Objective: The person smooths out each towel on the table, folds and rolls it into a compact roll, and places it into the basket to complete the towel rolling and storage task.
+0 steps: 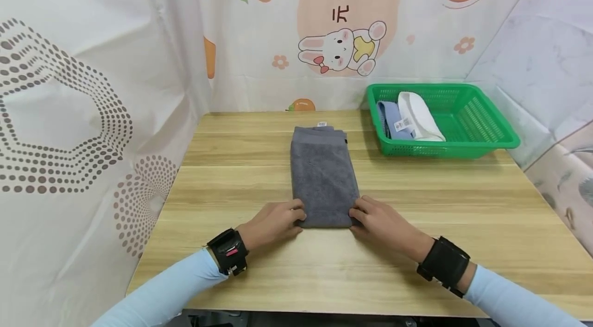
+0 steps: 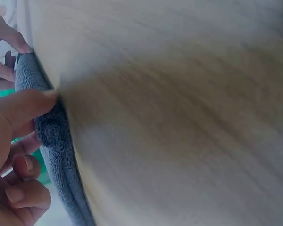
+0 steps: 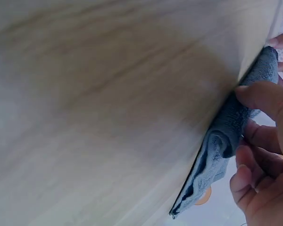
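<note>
A dark grey towel (image 1: 324, 177), folded into a long rectangle, lies on the wooden table with a small white label showing at its far end. My left hand (image 1: 276, 221) pinches the near left corner between thumb and fingers. At the near right corner, my right hand (image 1: 382, 224) grips the towel the same way. In the left wrist view the near edge of the towel (image 2: 61, 160) looks thick and rounded under the thumb. The right wrist view shows the towel's layered side (image 3: 212, 150), with a rolled-over fold close to the fingers.
A green plastic basket (image 1: 502, 134) stands at the back right of the table (image 1: 231, 162). Inside it, at the left, are a folded blue cloth (image 1: 394, 116) and a folded white cloth (image 1: 419, 116). Printed curtains (image 1: 250, 59) hang behind and at the sides.
</note>
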Action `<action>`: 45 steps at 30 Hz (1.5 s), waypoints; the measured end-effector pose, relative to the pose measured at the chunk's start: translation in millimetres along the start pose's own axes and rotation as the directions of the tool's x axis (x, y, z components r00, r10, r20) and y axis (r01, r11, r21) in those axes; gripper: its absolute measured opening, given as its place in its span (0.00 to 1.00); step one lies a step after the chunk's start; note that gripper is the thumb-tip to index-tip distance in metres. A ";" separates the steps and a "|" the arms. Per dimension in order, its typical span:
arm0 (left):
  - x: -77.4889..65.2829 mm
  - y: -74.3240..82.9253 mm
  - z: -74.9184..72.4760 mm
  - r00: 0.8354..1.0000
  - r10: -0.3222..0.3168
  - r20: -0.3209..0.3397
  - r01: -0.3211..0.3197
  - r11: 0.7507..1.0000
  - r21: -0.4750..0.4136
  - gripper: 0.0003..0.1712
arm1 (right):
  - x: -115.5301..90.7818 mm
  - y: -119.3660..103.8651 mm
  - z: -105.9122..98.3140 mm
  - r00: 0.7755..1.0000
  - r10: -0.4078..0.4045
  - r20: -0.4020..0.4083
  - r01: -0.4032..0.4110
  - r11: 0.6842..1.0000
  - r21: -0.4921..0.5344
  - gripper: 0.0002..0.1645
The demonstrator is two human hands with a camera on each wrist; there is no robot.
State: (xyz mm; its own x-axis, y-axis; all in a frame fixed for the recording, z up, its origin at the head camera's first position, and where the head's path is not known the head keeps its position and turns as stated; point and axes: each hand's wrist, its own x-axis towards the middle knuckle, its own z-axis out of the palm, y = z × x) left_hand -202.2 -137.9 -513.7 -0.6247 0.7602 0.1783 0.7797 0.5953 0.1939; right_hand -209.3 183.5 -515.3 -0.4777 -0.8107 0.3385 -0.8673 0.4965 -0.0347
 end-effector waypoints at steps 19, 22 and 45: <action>7.4 -14.5 -3.3 0.989 -0.141 0.049 0.150 0.940 -0.305 0.14 | 8.0 31.0 -3.1 0.913 0.304 0.272 -0.397 0.813 0.426 0.14; 9.7 -19.8 -1.5 0.979 -0.185 0.084 0.203 0.894 -0.398 0.14 | 9.9 37.3 -3.3 0.874 0.344 0.342 -0.481 0.710 0.514 0.12; 26.9 -15.8 -2.6 0.995 -0.058 -0.084 0.062 0.997 0.040 0.06 | 22.8 29.5 0.8 0.912 0.404 0.069 -0.402 0.850 0.341 0.08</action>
State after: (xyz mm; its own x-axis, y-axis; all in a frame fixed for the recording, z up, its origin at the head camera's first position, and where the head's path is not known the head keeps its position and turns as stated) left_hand -231.4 -127.5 -509.4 -0.6705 0.6996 0.2469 0.7406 0.6511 0.1661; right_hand -245.9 179.4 -509.3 -0.7957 -0.5602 0.2301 -0.5926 0.6420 -0.4865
